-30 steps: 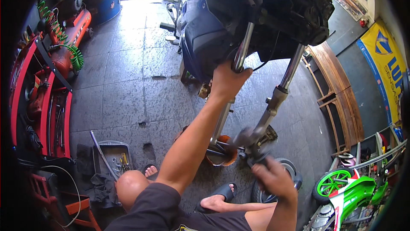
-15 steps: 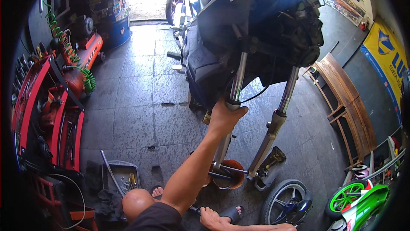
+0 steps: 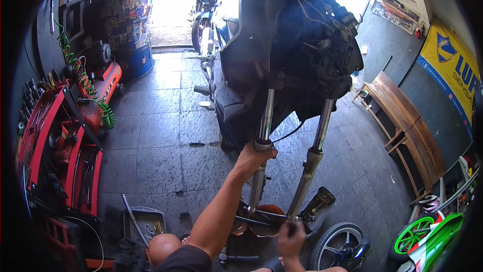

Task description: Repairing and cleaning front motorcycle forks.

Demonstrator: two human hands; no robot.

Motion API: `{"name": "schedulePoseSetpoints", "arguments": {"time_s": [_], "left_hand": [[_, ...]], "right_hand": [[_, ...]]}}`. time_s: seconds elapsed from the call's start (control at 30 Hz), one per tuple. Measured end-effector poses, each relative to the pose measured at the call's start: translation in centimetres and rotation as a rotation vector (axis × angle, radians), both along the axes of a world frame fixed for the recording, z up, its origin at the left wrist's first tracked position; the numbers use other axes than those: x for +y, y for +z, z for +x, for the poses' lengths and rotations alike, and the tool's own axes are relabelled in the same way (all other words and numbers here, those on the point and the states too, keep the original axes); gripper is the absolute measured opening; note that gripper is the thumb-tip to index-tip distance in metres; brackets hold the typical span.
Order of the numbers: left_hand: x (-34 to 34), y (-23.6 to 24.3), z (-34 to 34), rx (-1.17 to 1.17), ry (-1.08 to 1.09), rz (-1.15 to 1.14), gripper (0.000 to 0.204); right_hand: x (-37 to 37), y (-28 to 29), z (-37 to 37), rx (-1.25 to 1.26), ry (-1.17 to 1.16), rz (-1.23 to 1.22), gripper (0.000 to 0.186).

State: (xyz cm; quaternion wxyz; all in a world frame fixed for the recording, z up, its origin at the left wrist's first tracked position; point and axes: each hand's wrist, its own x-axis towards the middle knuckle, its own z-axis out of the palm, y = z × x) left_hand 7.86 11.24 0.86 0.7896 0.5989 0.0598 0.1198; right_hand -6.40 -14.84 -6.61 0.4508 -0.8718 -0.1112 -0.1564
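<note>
My left hand (image 3: 253, 160) is wrapped round the top of the lower tube of the left fork leg (image 3: 257, 184), just under its shiny upper tube. The right fork leg (image 3: 305, 181) slants down beside it. A thin metal rod (image 3: 269, 212) spans the lower ends of both legs. My right hand (image 3: 292, 242) is raised by the foot of the right leg; its fingers are blurred, and whether they hold anything is unclear. A hammer (image 3: 239, 258) lies on the floor near my feet. The dark, partly stripped motorcycle front (image 3: 282, 46) rises above.
Orange-rimmed containers (image 3: 271, 229) sit beneath the fork. A wheel (image 3: 336, 244) lies on the right, near green bodywork (image 3: 437, 247). To the left are a grey tool tray (image 3: 151, 216), a red tool cabinet (image 3: 45, 146) and a compressor (image 3: 108, 81). A wooden bench (image 3: 402, 121) stands along the right wall.
My right hand has moved up and right, from beside the hammer and my foot to the right leg's lower end. My left hand stays on the left leg. The view has tilted upward.
</note>
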Motion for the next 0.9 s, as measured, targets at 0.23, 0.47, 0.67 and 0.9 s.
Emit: {"name": "schedulePoseSetpoints", "arguments": {"time_s": [0.23,0.47,0.67,0.9], "left_hand": [[-0.4,0.6,-0.7,-0.031,0.092,0.056,0.029],[-0.8,0.0,-1.1,-0.001,0.223,0.122,0.031],[-3.7,-4.1,-3.2,-0.190,0.382,0.186,0.055],[-5.6,-7.6,-3.0,-0.137,0.447,0.334,0.031]], "right_hand": [[-2.0,5.7,6.2,-0.008,-0.168,0.138,0.016],[-0.3,-6.2,-3.1,0.658,-0.016,0.258,0.017],[1.9,-14.7,-9.8,1.112,0.339,-0.232,0.035],[-6.3,-1.4,-3.9,0.570,0.369,-0.322,0.033]]}}
